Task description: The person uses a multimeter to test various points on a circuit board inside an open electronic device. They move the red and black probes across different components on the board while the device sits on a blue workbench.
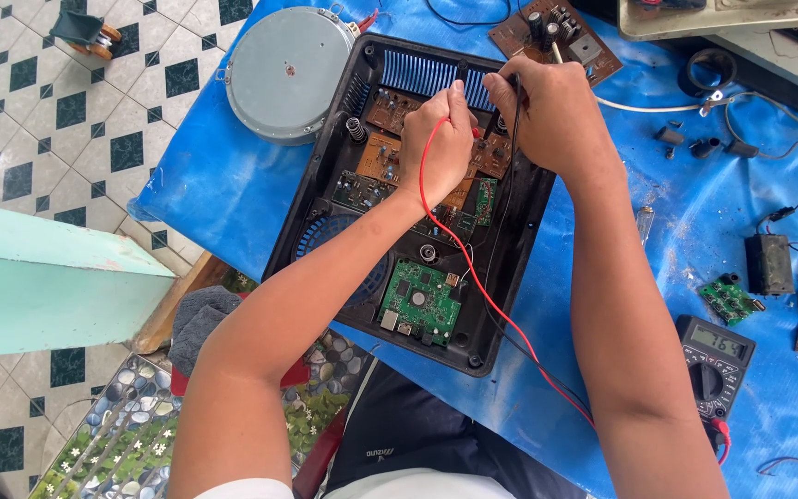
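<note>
The left hand (441,139) pinched a red test probe (466,131) and the right hand (551,111) gripped a black test probe (516,92), both tips pressed to the brown circuit boards (385,152) inside the opened black appliance casing (325,199). The casing lay on a blue tarp (223,185), with a digital multimeter (715,362) near the right forearm.

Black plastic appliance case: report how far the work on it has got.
Done: black plastic appliance case lies open, grey round metal disc set aside. In hand: left hand holds the red probe lead, right hand the black one, on the brown boards. Left: case not closed.
</note>
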